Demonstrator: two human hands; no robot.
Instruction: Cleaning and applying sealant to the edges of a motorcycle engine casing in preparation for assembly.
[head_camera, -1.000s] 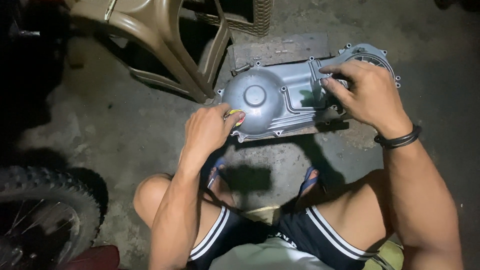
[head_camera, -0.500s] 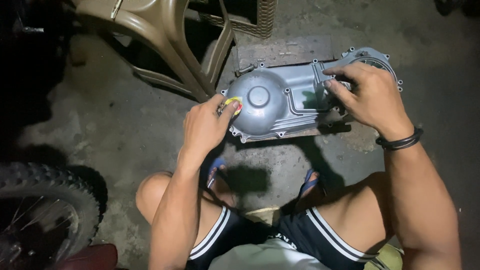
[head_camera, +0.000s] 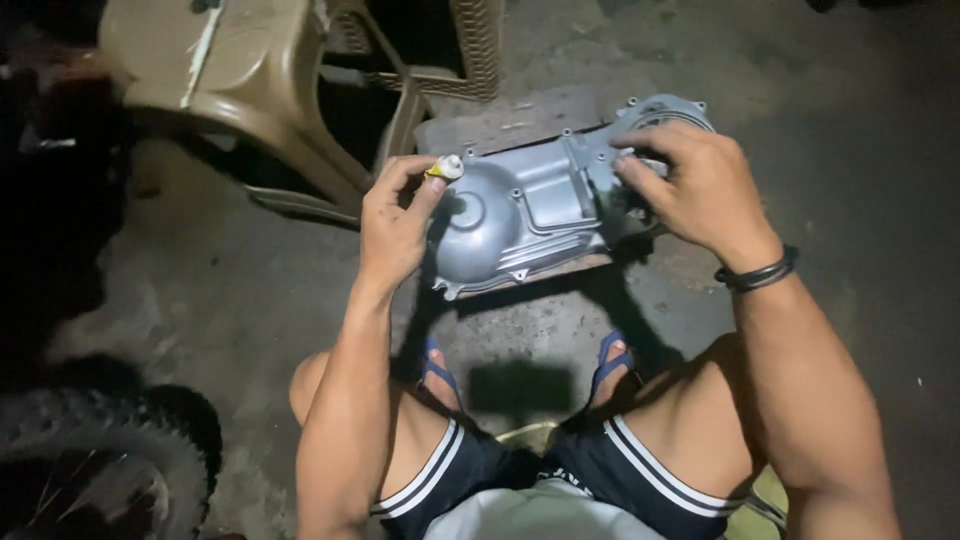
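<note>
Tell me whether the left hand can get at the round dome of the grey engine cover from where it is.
Probably yes: the left hand, pinching a small yellow-tipped tube, hovers beside the engine cover, with nothing between them.

engine cover (head_camera: 520, 215) dull silver-grey; small tube (head_camera: 443, 168) yellow with white tip; chair (head_camera: 240, 80) tan; shorts (head_camera: 480, 470) black, white stripes; sandals (head_camera: 612, 362) blue

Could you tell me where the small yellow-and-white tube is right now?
In the head view, the left hand pinches the small tube at the grey engine cover's upper left edge, near the brown plastic chair.
</note>
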